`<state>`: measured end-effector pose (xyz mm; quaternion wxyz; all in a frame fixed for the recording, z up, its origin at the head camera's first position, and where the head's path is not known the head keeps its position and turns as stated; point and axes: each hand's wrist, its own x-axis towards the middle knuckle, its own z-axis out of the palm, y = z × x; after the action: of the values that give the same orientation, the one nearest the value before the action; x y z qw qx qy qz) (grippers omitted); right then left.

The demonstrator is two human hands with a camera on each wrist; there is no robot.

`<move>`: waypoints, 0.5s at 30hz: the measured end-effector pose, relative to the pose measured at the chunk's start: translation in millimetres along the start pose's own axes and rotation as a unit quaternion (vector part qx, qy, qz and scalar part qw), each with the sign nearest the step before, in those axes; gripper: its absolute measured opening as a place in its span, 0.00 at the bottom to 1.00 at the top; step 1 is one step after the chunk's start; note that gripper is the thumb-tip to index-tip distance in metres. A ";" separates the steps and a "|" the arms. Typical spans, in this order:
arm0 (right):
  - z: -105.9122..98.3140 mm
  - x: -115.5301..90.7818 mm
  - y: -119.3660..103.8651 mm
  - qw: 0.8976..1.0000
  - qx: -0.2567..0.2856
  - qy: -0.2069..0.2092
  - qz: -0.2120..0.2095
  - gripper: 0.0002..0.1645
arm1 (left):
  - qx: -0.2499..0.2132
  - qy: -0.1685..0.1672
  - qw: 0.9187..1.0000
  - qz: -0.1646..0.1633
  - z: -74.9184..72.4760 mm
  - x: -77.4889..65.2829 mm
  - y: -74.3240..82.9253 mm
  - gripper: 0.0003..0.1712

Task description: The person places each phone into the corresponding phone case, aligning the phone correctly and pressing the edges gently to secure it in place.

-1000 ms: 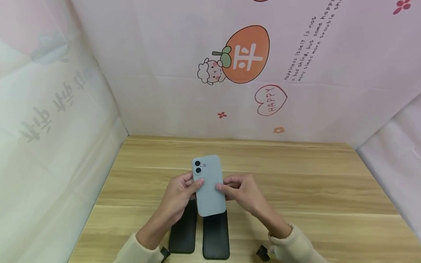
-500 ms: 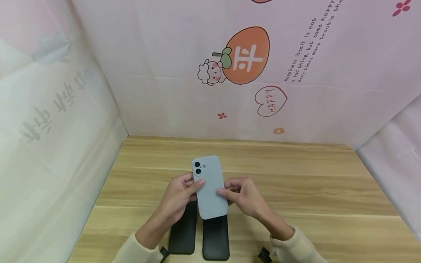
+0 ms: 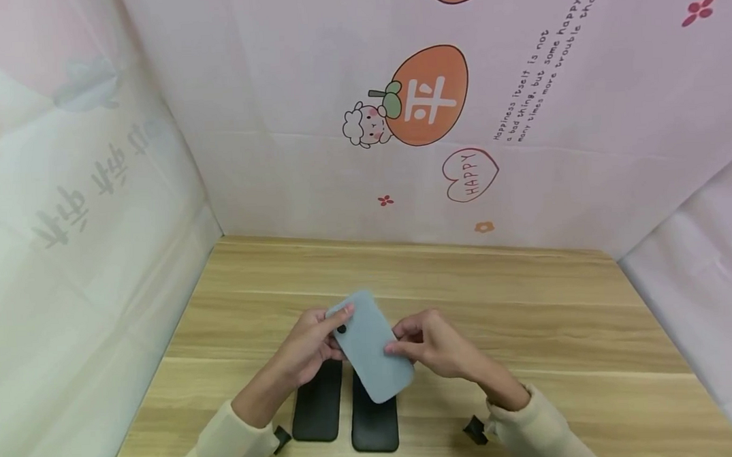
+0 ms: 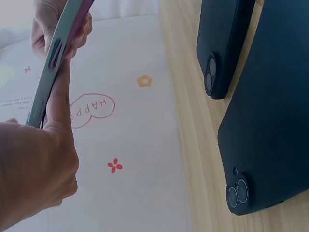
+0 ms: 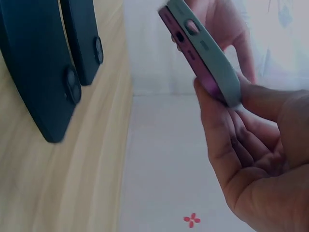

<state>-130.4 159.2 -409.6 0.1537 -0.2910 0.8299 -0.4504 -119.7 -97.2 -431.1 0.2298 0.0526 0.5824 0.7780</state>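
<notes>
Both hands hold a purple phone with a pale grey-blue phone case on its back, above the table. My left hand grips its upper left corner, the thumb lying across the back near the camera lenses, one of which shows. At the lower right edge, my right hand pinches with thumb and fingers. In the right wrist view, the case's end stands slightly apart from the phone, with a dark gap between. The phone's screen is hidden.
Two black phone-shaped things, a left one and a right one, lie side by side on the wooden table, camera lenses upward. The right one is partly under the held phone. White printed cloth walls the table's back and sides.
The phone and case have turned, the top tipping left and the bottom swinging right and nearer. The left thumb has shifted up over the camera area; the right hand has moved slightly right and down.
</notes>
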 end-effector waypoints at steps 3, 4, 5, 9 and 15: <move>-5.4 -0.5 -2.5 0.999 -0.026 -0.025 -0.014 0.06 | 0.018 -0.008 1.000 -0.006 -0.4 -0.9 -1.5 0.27; -7.2 -0.5 -3.5 0.999 -0.037 -0.034 -0.017 0.06 | 0.027 -0.010 1.000 -0.007 -0.4 -1.0 -2.3 0.27; -8.8 -0.4 -4.6 0.998 -0.044 -0.044 -0.019 0.06 | 0.035 -0.013 0.999 -0.007 -0.3 -0.9 -3.0 0.26; -14.7 -0.2 -8.6 0.992 -0.086 -0.084 -0.032 0.06 | 0.082 -0.034 0.996 -0.013 -0.4 -1.1 -4.9 0.24; -16.0 -1.1 -8.0 0.992 -0.092 -0.084 -0.029 0.06 | 0.140 -0.038 0.989 -0.005 -0.6 -4.1 -5.0 0.21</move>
<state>-135.0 167.0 -394.1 0.1826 -0.3648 0.8430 -0.3506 -114.8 -98.4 -435.2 0.2462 0.1112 0.6767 0.6849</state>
